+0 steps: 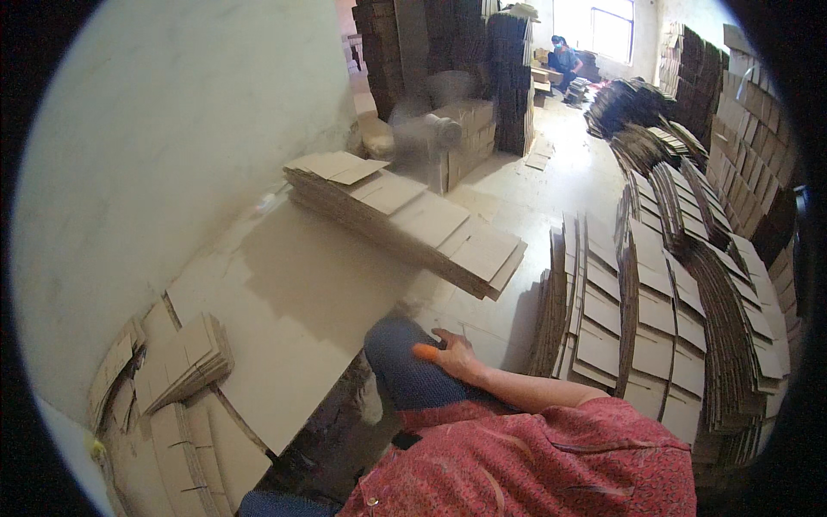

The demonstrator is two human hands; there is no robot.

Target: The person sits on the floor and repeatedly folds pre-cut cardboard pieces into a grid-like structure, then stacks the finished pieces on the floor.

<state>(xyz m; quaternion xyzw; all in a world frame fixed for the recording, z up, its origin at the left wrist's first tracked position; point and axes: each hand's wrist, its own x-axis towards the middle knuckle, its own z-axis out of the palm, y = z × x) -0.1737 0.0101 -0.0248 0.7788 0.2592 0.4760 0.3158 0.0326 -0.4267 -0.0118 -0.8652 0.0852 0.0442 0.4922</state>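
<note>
Right hand (452,353) rests loose on the knee (405,366), grasping nothing; left hand unseen; nearby flat cardboard stack (405,220) looks stiff, heavy; lift at edges.

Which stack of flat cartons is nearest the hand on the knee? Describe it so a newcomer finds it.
Start at the large pale work surface beside the white wall. Right of it, a hand with an orange fingertip cover rests on a blue-clad knee. Just right of that hand stands the upright row of flat cartons; unlike the long stack lying flat on the work surface, its sheets stand on edge.

Red patterned top, dark blue trousers, orange finger cot
</note>
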